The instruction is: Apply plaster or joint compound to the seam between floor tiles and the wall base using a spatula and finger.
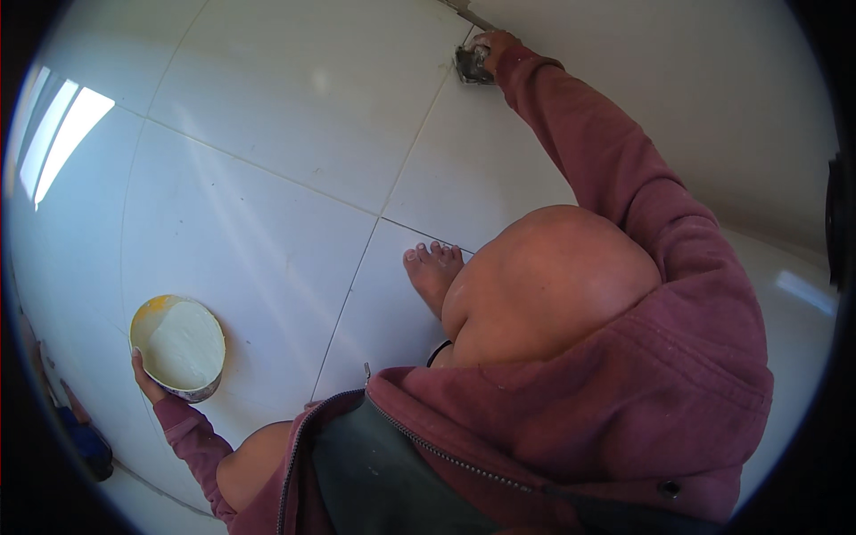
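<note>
Paste (187, 348) is lying pale and smooth inside a round tub (203, 390), which is sitting low on the left of the view, a yellow smear showing on its inner wall. The left grip (150, 379) is holding the tub from its near left side, partly closed, with the thumb pressing along the outside; the other fingers are hiding beneath or behind it. Whether the tub is resting on the tiled floor (285, 169) or hanging just above it, I cannot tell.

Far off at the top, the right grip (496, 45) is closing around a dark grey, smeared tool (473, 68), which is meeting the tiles near the foot of the pale wall (704, 89). Its exact kind is staying unclear, since the hand is covering part of it and the rest is showing small.

A bare knee (571, 276) is hiding part of the floor and most of the leg behind one bare foot (432, 272). At the left rim, a dark blue item (82, 443) is blurring into shadow, and a black shape (836, 223) is being cut off at the right.
</note>
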{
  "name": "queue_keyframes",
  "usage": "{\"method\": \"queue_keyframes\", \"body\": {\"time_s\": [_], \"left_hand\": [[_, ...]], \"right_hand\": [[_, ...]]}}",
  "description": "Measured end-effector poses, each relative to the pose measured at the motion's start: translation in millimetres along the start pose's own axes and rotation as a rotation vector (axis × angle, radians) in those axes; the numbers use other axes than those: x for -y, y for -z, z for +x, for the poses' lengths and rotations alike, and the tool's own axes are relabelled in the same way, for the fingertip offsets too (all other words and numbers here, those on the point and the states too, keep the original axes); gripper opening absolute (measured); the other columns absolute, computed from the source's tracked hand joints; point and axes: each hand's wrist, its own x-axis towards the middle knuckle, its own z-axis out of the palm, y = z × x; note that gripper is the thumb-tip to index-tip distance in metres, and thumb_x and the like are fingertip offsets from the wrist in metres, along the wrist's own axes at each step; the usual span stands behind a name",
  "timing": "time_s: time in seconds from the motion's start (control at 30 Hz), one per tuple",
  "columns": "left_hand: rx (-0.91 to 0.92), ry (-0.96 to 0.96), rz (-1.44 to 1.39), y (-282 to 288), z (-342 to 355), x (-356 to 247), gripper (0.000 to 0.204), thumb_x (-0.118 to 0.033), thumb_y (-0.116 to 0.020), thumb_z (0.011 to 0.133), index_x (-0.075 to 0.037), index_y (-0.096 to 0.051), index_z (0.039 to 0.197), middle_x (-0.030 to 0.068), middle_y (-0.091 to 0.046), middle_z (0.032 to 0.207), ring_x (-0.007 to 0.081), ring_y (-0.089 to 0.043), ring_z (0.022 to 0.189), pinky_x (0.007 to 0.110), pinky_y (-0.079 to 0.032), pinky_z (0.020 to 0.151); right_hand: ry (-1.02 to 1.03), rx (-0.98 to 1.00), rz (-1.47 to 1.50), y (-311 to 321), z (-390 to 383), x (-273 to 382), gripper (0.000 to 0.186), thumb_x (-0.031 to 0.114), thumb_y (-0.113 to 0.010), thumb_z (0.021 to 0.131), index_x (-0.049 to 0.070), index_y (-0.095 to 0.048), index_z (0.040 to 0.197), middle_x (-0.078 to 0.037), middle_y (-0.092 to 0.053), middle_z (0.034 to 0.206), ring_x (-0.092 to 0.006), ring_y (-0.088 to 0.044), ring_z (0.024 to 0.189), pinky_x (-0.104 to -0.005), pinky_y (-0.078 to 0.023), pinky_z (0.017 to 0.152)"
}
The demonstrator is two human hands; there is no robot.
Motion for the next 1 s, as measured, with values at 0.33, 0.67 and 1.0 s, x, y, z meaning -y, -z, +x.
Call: {"method": "queue_keyframes", "body": {"time_s": [0.33,0.67,1.0], "left_hand": [[-0.050,-0.030,0.023,8.2,7.6,3.3,0.054,-0.047,-0.044,0.080,-0.003,-0.050,0.112,0.0091,-0.054,0.106,0.0210,-0.052,0.092,0.031,-0.042,0.081],[0.011,-0.051,0.094,10.3,12.9,3.9,0.053,-0.046,-0.044,0.081,-0.003,-0.050,0.111,0.0098,-0.056,0.103,0.0216,-0.054,0.089,0.030,-0.043,0.078],[-0.014,-0.019,0.012,-11.9,-4.0,-8.4,0.047,-0.039,-0.045,0.082,-0.001,-0.051,0.108,0.0102,-0.056,0.100,0.0200,-0.054,0.087,0.030,-0.044,0.077]], "right_hand": [[-0.185,-0.066,0.303,-1.8,8.0,19.3,0.022,0.011,-0.049,0.072,0.013,-0.065,0.088,-0.012,-0.061,0.092,-0.0266,-0.056,0.087,-0.0322,-0.043,0.078],[0.016,-0.016,0.327,-1.9,-20.9,5.6,0.034,0.002,-0.048,0.061,0.011,-0.064,0.089,-0.014,-0.061,0.088,-0.0287,-0.056,0.082,-0.0322,-0.044,0.073],[-0.130,-0.151,0.226,6.4,7.0,-10.9,0.031,0.006,-0.050,0.065,0.015,-0.064,0.092,-0.014,-0.060,0.090,-0.0295,-0.055,0.089,-0.0340,-0.043,0.078]]}}
